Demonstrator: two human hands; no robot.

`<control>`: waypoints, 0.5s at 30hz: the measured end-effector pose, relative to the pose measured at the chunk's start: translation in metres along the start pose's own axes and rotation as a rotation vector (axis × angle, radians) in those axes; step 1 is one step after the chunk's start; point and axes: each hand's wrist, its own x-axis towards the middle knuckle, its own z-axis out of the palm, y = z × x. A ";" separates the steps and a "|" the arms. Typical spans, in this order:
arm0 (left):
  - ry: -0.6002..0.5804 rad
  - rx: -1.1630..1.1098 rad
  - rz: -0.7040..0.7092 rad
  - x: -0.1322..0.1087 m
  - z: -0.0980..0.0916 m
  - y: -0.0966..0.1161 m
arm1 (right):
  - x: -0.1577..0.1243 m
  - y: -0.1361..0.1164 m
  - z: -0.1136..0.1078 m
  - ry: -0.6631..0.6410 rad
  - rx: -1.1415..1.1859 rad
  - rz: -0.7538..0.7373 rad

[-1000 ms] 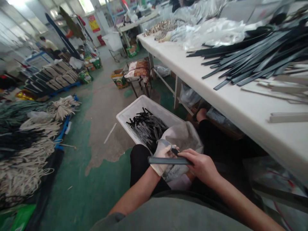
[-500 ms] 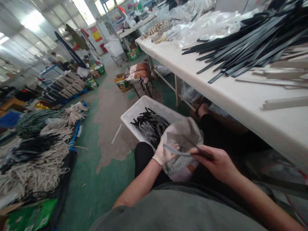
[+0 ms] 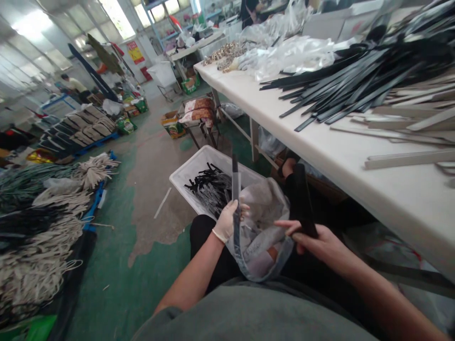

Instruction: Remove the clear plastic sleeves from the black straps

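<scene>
My left hand (image 3: 229, 221), in a pale glove, is closed around one part of a dark strap (image 3: 237, 244) whose end points up. From there the strap hangs in a loop and rises toward my right hand (image 3: 314, 239). That bare hand pinches a broader black length of strap, with the index finger stretched out to the left. Beneath both hands a greyish cloth-like bag (image 3: 279, 196) lies open across my lap; its contents are hard to make out. Just beyond it, a white plastic bin (image 3: 186, 166) holds many short black strips (image 3: 209, 187), some of them in clear wrapping.
A long white table (image 3: 330, 151) runs along my right, bearing black straps (image 3: 341, 90), beige strips (image 3: 408, 156), plastic bags and small metal parts (image 3: 222, 53). A cushioned stool (image 3: 197, 111) stands ahead. Bundled cords (image 3: 46, 255) lie on the left. A person sits far back left.
My hands have moved apart; the strap, earlier stretched between them above the bag, now hangs in a loop. Its end stands upright above my left hand. The view has shifted slightly right.
</scene>
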 end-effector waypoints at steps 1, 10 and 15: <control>-0.069 0.059 -0.012 -0.009 0.004 -0.005 | 0.014 -0.006 -0.002 0.050 0.022 -0.012; -0.354 0.404 -0.182 -0.056 0.011 -0.016 | 0.080 -0.041 -0.011 0.080 0.195 -0.216; -0.352 0.369 0.053 -0.044 0.038 0.003 | 0.070 -0.054 0.018 0.002 0.016 -0.267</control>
